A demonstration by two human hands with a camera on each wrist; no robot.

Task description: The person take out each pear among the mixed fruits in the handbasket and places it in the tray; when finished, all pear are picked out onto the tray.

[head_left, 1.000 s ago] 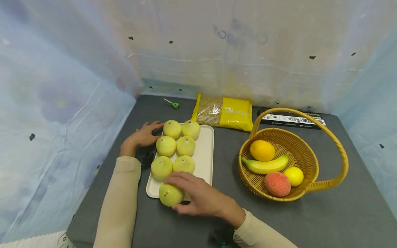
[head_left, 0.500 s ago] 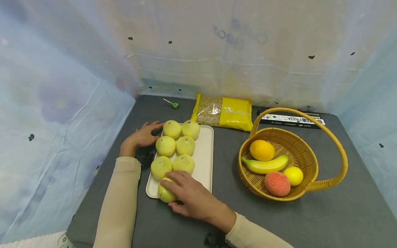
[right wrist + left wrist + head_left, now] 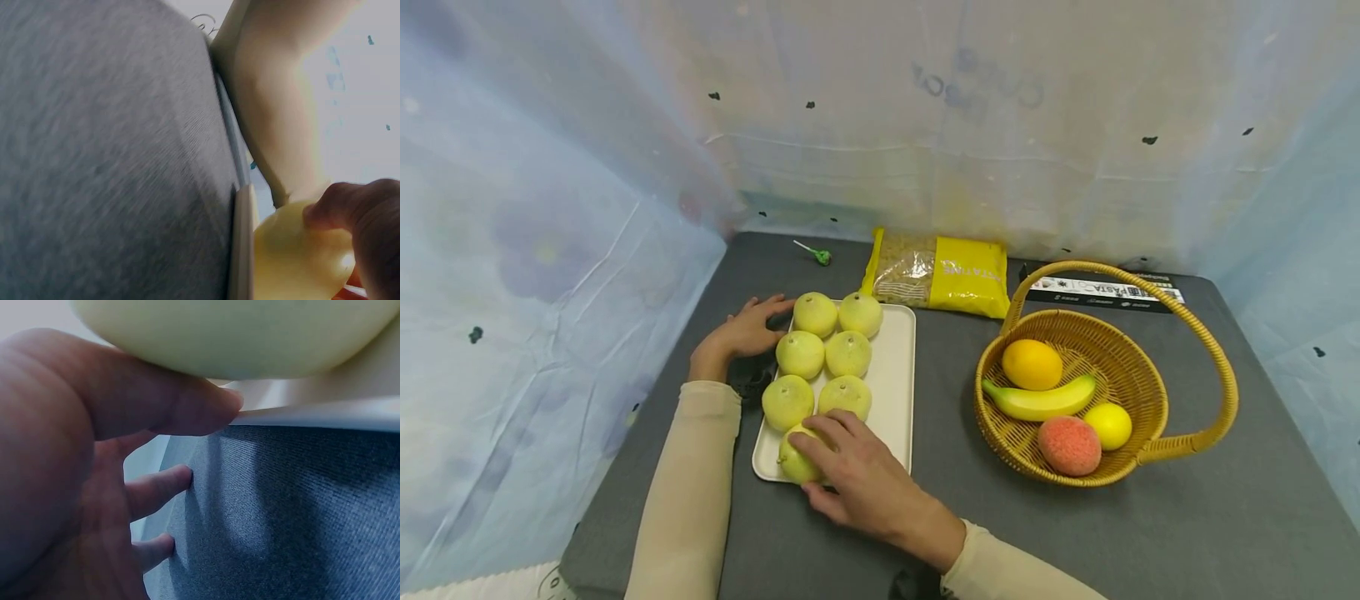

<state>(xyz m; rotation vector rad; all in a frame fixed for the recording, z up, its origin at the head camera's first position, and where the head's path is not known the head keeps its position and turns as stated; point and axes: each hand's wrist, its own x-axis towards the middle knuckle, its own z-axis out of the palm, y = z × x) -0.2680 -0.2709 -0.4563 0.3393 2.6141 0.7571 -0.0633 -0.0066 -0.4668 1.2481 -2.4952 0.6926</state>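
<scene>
My right hand (image 3: pixel 876 487) grips a round yellow-green pear (image 3: pixel 796 458) at the near left corner of a cream tray (image 3: pixel 893 392). In the right wrist view the thumb (image 3: pixel 331 206) presses on this pear, close to the tray's edge. Several more pears (image 3: pixel 801 353) stand in two columns along the tray's left side. My left hand (image 3: pixel 745 331) lies against the tray's far left edge with its fingers spread. Seen from the left wrist, the thumb (image 3: pixel 206 409) touches the rim just under a pear, and other fingertips rest on the dark cloth.
On the right stands a wicker basket (image 3: pixel 1138 367) with a tall handle, holding an orange (image 3: pixel 1032 364), a banana (image 3: pixel 1045 402), a lemon (image 3: pixel 1108 426) and a peach (image 3: pixel 1070 446). Behind lie a yellow pasta bag (image 3: pixel 966 277), a black pasta box (image 3: pixel 1105 290) and a green lollipop (image 3: pixel 822 257).
My right hand has moved slightly left and away from me, bringing the gripped pear from the near edge over the tray's corner. The left hand keeps its place.
</scene>
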